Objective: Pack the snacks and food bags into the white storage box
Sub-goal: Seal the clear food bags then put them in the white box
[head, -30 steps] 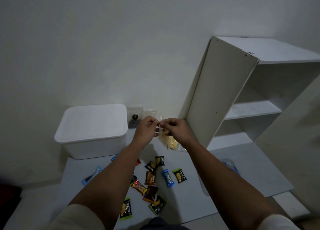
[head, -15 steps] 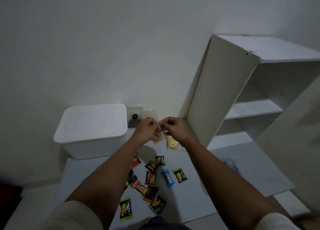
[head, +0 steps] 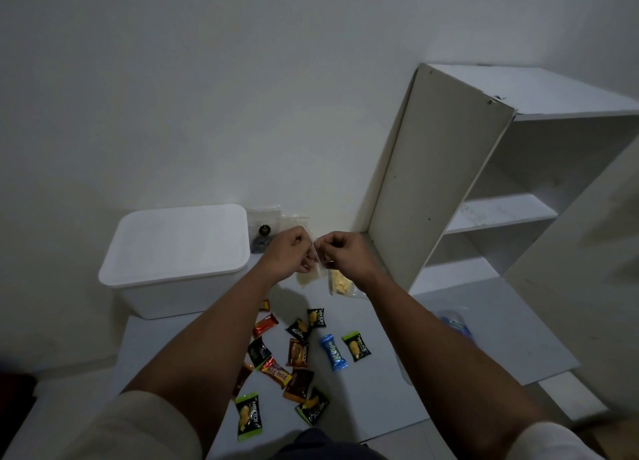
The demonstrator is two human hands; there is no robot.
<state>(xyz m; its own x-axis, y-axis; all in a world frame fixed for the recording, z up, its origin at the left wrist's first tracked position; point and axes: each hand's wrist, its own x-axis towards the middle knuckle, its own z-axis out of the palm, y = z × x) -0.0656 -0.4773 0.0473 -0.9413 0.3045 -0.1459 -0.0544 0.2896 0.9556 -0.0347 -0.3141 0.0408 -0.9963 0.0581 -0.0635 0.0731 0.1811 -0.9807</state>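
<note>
Head view gives us the white storage box [head: 179,259] at the far left of the table [head: 380,383], its lid on, so we cannot see inside it. Just right of it, against the wall, a clear bag [head: 264,229] holds something dark. Our left hand [head: 288,254] and right hand [head: 345,255] meet above the table's far edge, fingers of both pinched shut on the top of a small clear food bag [head: 316,262], which hangs with its long axis roughly upright, pale yellow pieces gathered at its lower end. A second bag of yellow pieces [head: 340,283] lies on the table just beside it. Nearer us, small snack packets lie scattered flat, among them a blue one [head: 332,352] pointing away from us and a green-edged one [head: 249,416]. At right stands an open white shelf unit [head: 484,183] against the plain white wall, shelves bare.
</note>
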